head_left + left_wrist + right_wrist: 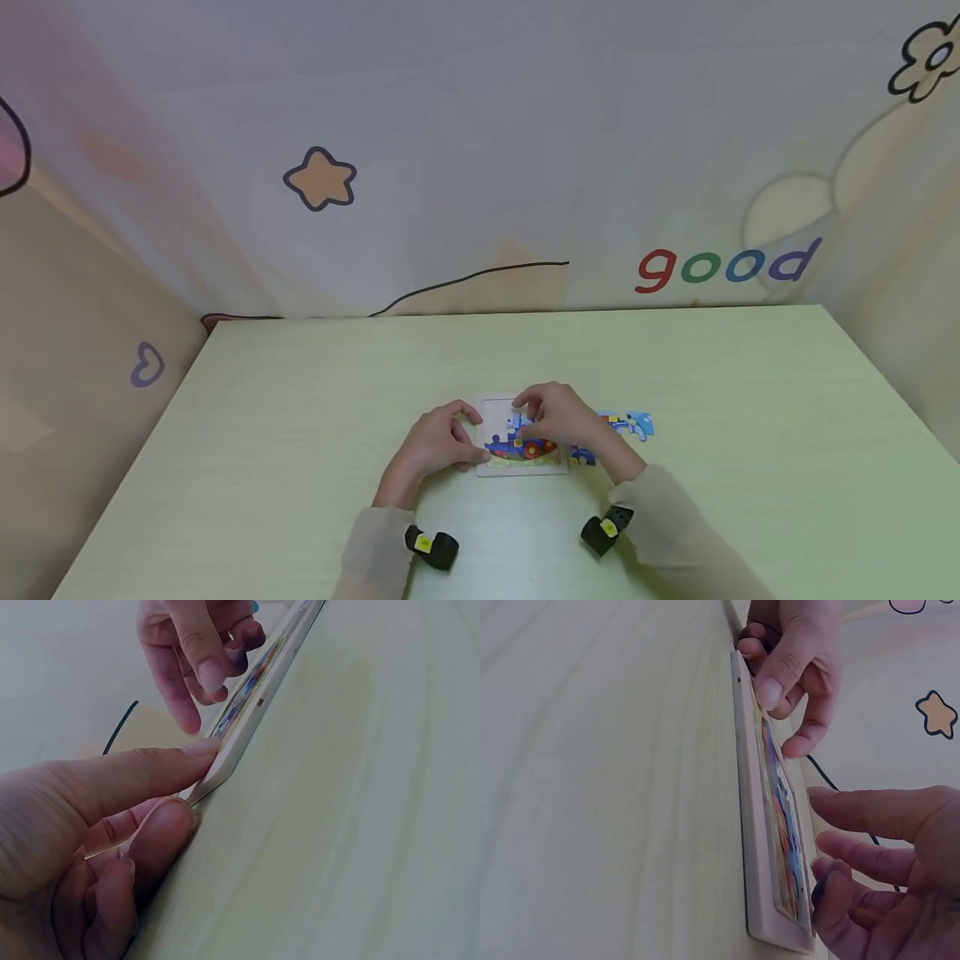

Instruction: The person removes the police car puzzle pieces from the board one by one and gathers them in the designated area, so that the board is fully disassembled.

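Note:
A shallow jigsaw puzzle tray [522, 469] with a pale border lies on the table, partly filled with a colourful vehicle picture [517, 450]. My left hand [438, 437] grips its left edge; the left wrist view shows the thumb [142, 774] on top of the border and the other fingers curled beside it. Over the tray's upper right part is my right hand [558, 414], its fingers [877, 810] spread and loosely bent. In both wrist views a dark patch shows at one right fingertip; I cannot tell what it is. The right hand hides some of the picture.
Loose blue puzzle pieces [637, 423] lie right of the tray, partly behind the right forearm. Another blue piece [582, 455] sits close to the tray's right edge. The pale table [300, 433] meets a printed cloth backdrop [465, 183] at its far edge.

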The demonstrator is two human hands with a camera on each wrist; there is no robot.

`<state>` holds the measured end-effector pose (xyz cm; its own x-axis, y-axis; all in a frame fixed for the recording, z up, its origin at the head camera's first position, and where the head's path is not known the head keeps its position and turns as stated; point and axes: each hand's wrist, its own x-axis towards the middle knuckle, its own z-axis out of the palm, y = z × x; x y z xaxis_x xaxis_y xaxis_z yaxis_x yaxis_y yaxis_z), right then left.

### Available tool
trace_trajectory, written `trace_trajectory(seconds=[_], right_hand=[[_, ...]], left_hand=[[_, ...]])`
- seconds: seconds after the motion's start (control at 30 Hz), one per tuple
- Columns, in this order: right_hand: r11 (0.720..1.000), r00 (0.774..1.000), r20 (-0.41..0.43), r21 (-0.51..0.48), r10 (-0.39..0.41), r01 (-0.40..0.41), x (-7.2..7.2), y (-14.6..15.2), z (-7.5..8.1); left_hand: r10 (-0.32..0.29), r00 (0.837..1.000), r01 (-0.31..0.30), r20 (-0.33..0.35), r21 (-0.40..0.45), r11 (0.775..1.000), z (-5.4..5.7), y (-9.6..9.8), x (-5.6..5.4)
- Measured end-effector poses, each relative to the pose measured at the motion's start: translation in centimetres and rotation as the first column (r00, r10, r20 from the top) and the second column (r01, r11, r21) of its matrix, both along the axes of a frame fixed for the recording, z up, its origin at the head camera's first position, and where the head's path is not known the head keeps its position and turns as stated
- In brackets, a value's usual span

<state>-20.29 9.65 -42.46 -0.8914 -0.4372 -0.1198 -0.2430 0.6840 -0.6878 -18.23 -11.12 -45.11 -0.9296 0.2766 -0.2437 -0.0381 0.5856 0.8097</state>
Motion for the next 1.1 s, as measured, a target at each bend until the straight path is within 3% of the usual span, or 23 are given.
trace_trajectory(seconds=[0.37, 0.8, 1.1], right_hand=[[0.996, 0.999, -0.001, 0.087, -0.036, 0.036, -0.01, -0.8, -0.14], [0.994, 0.997, 0.057, 0.092, -0.061, 0.055, -0.01, -1.02, -0.19], [0.995, 0.998, 0.041, 0.084, -0.053, 0.05, 0.12, -1.11, -0.33]], left_hand=[[-0.002, 1.0, 0.002, 0.006, 0.001, 1.0, -0.01, 0.06, -0.07], [0.006, 1.0, -0.006, 0.008, 0.01, 1.0, -0.13, -0.08, -0.04], [0.006, 1.0, -0.006, 0.012, 0.017, 1.0, -0.24, -0.06, -0.03]])
